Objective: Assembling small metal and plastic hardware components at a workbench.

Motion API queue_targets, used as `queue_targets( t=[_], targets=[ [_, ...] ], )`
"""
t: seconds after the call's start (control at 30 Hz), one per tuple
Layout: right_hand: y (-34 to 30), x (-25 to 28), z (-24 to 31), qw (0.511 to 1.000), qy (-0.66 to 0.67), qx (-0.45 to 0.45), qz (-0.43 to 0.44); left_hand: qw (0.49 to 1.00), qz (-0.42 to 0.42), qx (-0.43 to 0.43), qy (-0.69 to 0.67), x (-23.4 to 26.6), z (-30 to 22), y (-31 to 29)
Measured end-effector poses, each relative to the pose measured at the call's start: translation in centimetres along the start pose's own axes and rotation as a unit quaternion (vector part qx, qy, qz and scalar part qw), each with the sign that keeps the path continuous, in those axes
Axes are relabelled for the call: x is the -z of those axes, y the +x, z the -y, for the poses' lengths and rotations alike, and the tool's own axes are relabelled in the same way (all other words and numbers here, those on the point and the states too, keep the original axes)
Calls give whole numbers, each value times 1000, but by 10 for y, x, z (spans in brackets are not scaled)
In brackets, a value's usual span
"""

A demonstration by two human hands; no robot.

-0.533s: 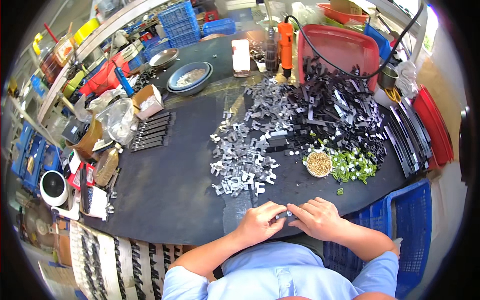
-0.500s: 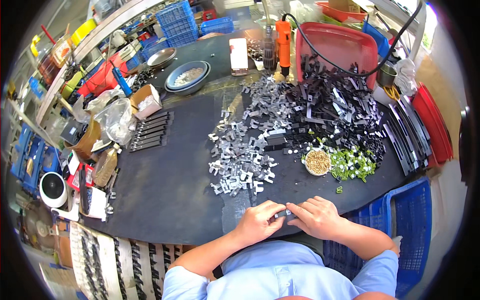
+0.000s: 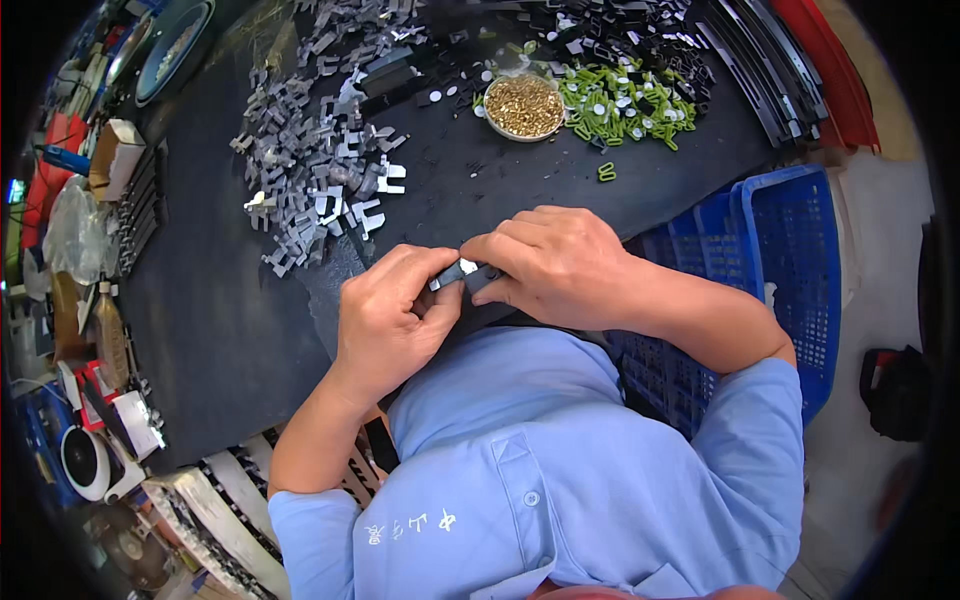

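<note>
At the front edge of the table, my left hand (image 3: 384, 312) pinches one end of a small black part with a bright metal piece (image 3: 468, 268) on it. The fingers of my right hand (image 3: 562, 264) close on its other end, hiding much of its shape. Beyond my hands lies a heap of grey forked metal clips (image 3: 300, 165). A round dish of small brass-coloured pieces (image 3: 525, 106) stands farther right, beside a pile of green plastic loops (image 3: 640, 105). One green loop (image 3: 606, 172) lies apart, nearer to me.
Long black strips (image 3: 765, 70) are stacked at the far right, by a red tray (image 3: 835, 80). Blue plastic crates (image 3: 790, 230) stand below the table's right edge. On the left are a small cardboard box (image 3: 117, 160), a clear plastic bag (image 3: 78, 230) and a white round device (image 3: 85, 462).
My view has tipped downward, so the table things sit higher in the picture and more of my shirt shows. Both hands keep hold of the small black part.
</note>
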State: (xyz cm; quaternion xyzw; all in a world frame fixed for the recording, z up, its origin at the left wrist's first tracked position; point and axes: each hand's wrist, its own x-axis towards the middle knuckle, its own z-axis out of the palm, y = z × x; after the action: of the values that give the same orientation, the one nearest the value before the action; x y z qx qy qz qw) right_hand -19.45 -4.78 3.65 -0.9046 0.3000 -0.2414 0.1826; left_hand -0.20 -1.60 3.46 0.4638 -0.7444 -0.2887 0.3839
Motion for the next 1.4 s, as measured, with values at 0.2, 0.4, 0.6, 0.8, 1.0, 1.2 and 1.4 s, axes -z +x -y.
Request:
queue_targets(
  t=[0.2, 0.4, 0.6, 0.8, 1.0, 1.2, 1.4],
  targets=[
    [4, 6, -10, 999, 40, -9, 5, 999, 13, 32, 17, 0, -5, 11],
    [4, 8, -2, 1000, -2, 9, 10, 1000, 5, 8, 26, 3, -5, 3],
    [9, 20, 4, 997, 64, -2, 53, 999, 23, 29, 2, 6, 0, -2],
    [13, 17, 5, 995, 37, 15, 89, 999, 10, 37, -11, 3, 6, -11],
    [10, 7, 3, 997, 9, 30, 67, 1000, -16, -1, 13, -6, 13, -19],
    [7, 5, 6, 992, 80, -13, 93, 999, -15, 10, -30, -9, 16, -27],
    [9, 0, 11, 997, 18, 25, 66, 1000, -22, -15, -15, -9, 16, -31]
  ],
)
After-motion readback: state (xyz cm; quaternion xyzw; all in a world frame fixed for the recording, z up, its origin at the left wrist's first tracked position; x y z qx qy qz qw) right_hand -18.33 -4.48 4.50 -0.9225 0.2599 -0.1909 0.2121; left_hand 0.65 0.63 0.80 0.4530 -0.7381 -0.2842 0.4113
